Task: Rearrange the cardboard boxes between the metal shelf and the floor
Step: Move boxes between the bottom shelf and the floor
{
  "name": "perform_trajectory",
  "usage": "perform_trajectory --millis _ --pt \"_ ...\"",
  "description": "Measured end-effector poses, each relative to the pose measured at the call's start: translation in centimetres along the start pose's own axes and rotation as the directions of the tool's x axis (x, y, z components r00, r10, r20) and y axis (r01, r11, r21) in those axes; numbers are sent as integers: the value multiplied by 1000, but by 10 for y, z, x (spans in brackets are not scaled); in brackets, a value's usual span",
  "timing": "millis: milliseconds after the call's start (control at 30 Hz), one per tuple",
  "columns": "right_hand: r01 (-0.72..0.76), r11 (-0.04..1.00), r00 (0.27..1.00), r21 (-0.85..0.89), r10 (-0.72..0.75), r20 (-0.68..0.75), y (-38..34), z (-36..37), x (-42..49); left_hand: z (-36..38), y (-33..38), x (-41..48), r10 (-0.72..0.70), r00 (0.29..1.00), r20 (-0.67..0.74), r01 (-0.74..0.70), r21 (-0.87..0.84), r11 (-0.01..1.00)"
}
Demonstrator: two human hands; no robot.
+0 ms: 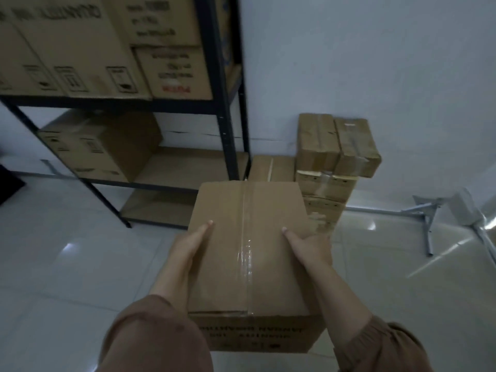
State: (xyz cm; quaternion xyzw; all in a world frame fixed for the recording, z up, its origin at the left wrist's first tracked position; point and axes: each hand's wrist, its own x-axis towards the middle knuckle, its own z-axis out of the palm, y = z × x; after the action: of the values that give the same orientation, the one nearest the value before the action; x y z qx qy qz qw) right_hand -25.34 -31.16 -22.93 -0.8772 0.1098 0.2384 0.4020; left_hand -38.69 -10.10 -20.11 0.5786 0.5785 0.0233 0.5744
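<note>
I hold a taped cardboard box in front of me above the floor. My left hand grips its left side with the thumb lying on top. On the right side, my right hand grips the same way, its fingers hidden under the edge. The black metal shelf stands ahead on the left. Several printed boxes fill its upper level, and one box sits on a lower level. Beside the shelf, a stack of boxes stands on the floor against the wall.
A low box lies between the shelf post and the stack. Loose grey metal bars and brackets lie on the glossy white tiles at the right. The shelf's lower boards show bare wood on their right part.
</note>
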Motion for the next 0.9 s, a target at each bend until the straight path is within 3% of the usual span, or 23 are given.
perform_trajectory --millis 200,400,900 --pt "34 998 995 -55 -29 92 -61 113 -49 -130 -1 50 20 990 -140 -25 -38 999" --pt "85 994 990 -73 -76 121 -112 178 -72 -204 13 77 54 980 -194 -66 -60 996" --pt "224 970 975 -98 -223 22 -282 240 7 -244 126 208 93 992 -90 -107 -170 980"
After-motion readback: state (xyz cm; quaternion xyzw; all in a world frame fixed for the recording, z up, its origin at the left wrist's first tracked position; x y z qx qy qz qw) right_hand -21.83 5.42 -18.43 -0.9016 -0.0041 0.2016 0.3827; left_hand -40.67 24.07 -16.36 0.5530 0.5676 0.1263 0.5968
